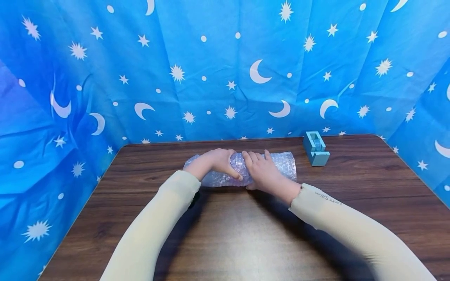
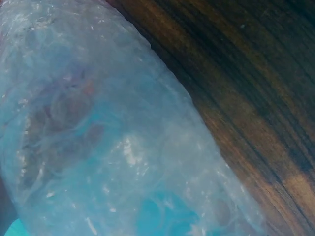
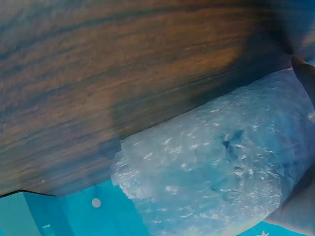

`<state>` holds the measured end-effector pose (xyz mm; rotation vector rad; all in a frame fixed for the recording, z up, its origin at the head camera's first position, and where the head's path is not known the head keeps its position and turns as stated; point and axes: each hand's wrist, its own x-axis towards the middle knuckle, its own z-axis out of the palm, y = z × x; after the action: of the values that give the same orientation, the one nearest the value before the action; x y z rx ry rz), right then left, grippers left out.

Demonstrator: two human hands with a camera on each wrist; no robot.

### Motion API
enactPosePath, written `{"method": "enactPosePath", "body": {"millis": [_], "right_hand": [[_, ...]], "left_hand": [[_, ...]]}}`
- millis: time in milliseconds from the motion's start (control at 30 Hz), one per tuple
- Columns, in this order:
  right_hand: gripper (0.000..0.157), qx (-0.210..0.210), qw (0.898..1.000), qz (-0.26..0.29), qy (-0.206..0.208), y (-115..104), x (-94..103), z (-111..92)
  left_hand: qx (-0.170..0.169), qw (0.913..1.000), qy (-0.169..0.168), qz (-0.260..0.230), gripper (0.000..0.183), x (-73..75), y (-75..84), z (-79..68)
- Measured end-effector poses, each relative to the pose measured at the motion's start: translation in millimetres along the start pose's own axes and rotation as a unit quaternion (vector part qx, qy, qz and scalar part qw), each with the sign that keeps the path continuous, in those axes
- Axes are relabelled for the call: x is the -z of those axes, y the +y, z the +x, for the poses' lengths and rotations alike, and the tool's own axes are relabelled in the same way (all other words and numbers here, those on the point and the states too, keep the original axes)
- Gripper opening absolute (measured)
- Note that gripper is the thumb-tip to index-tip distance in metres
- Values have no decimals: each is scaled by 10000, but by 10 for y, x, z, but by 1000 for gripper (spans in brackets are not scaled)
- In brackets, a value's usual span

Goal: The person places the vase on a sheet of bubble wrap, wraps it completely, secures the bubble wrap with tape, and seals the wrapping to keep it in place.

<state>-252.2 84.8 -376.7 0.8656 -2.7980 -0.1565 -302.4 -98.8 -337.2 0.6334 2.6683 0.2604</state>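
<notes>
A roll of bubble wrap (image 1: 286, 164) lies crosswise near the back of the table, with a faint pinkish-purple tint showing in its middle. Across its left part my left hand (image 1: 220, 162) grips it, fingers over the far side and thumb toward the near side. Just to the right, my right hand (image 1: 263, 171) holds the roll, fingers over the top and thumb low at the front. In the left wrist view the bubble wrap (image 2: 147, 123) fills much of the picture, with dark and blue patches showing through. Its crumpled open end shows in the right wrist view. What it wraps cannot be made out.
A teal tape dispenser (image 1: 315, 150) stands at the back right, a little beyond the roll's right end. The brown wood-grain table (image 1: 225, 230) stretches toward me. Blue cloth (image 1: 218, 93) with moons and stars hangs behind the table and at both sides.
</notes>
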Motion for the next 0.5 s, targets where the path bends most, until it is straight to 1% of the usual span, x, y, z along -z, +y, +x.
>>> {"method": "enactPosePath", "body": {"millis": [167, 367, 500], "right_hand": [[111, -38, 9999, 98, 53, 24, -22, 61], [107, 61, 9983, 553, 150, 69, -31, 116], [103, 99, 9960, 866, 191, 93, -30, 127]], "left_hand": [[-28, 9998, -93, -162, 90, 9, -47, 45], [16, 9985, -190, -507, 87, 21, -85, 69], [67, 9972, -295, -688, 92, 35, -75, 56]]}}
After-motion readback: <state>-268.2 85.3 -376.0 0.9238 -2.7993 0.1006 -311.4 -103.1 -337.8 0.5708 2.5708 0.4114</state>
